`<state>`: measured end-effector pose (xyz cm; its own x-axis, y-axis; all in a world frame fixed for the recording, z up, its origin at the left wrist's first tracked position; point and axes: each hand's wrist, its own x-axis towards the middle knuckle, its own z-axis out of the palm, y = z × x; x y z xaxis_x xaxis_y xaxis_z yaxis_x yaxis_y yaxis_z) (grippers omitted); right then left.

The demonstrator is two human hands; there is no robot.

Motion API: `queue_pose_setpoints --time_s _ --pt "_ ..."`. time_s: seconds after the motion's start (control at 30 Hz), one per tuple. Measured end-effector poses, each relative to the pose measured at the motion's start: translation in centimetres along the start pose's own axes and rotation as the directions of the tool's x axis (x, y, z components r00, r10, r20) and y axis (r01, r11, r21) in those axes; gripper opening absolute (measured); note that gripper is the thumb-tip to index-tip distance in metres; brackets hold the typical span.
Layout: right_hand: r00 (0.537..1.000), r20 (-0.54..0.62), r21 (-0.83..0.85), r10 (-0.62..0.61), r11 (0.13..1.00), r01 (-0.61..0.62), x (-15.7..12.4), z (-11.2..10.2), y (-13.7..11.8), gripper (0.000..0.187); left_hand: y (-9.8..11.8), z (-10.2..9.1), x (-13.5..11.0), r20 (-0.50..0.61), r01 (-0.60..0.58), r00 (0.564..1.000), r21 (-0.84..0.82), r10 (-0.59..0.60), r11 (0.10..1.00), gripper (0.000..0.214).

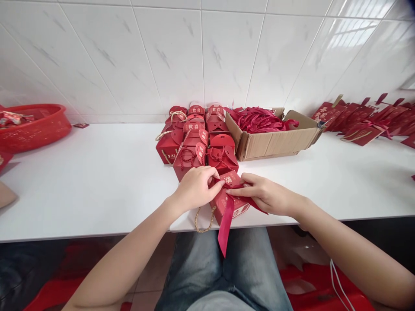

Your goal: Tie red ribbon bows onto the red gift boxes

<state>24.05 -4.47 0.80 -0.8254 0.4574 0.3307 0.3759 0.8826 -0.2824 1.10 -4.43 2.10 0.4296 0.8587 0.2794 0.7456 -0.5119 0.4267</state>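
A red gift box [221, 201] with printed characters lies at the table's front edge, a twisted rope handle [205, 228] looped out on its left. Across its top runs a dark red ribbon [226, 224], one tail hanging over the edge. My left hand [198, 186] pinches the ribbon at the box's upper left, thumb and fingers together. On the right side my right hand [267, 193] has the ribbon between its fingers, the index finger pointing at the crossing. Part of the ribbon is hidden under my fingers.
Several red gift boxes [193, 142] stand grouped just behind. A cardboard box [275, 144] holds a heap of red ribbons [259, 120]. A red plastic basin [39, 131] is at the left; several red bags [363, 119] stand at the right. The white table [97, 185] meets a tiled wall.
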Motion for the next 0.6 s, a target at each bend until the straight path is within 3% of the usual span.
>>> queue_pose_setpoints --time_s 0.17,0.33,0.6 --pt "1.000 0.006 0.022 -0.027 0.999 0.027 0.0 -0.3 0.1 0.049 0.1 0.9 0.0 -0.052 0.055 0.997 0.012 -0.054 0.998 0.022" --pt "0.993 -0.120 0.113 0.005 0.994 0.008 0.1 -0.5 0.0 0.047 0.1 0.9 -0.2 -0.076 0.025 0.996 -0.221 -0.042 0.975 0.021" --pt "0.932 -0.267 0.337 0.243 0.930 -0.146 0.6 0.7 -0.2 0.019 1.1 1.0 0.3 -0.076 -0.009 0.997 -0.385 -0.022 0.923 0.027"
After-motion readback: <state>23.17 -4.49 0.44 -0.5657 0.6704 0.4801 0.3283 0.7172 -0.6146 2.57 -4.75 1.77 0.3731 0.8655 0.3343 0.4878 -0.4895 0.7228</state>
